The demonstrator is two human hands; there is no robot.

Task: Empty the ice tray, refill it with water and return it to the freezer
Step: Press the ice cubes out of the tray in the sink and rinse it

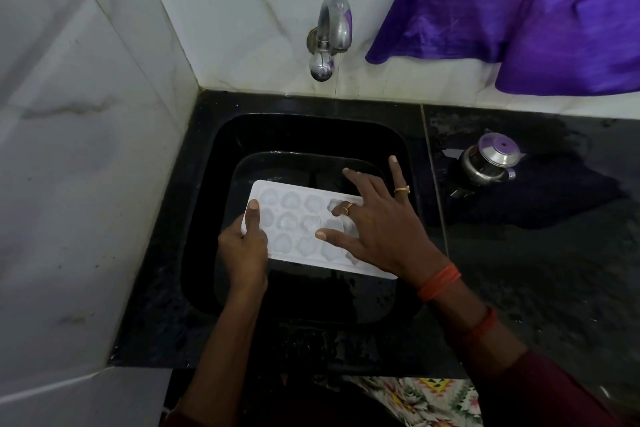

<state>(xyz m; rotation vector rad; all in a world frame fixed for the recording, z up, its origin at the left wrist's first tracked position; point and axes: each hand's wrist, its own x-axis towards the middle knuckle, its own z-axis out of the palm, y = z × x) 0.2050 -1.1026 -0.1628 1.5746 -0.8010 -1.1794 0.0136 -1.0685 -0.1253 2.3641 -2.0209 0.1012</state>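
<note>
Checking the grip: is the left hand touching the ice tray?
Touching. The head view shows the left hand gripping the ice tray at its left end, thumb over the rim.

The ice tray is a white plastic rectangle with rounded corners, its roundish cells in three rows, face up and filled with pale, frosty ice. It sits over the middle of the black sink, roughly level, long side running left to right, its right end near the sink's right edge. The left hand grips its left short end, thumb on the rim. The right hand lies spread over the right-hand cells.
</note>
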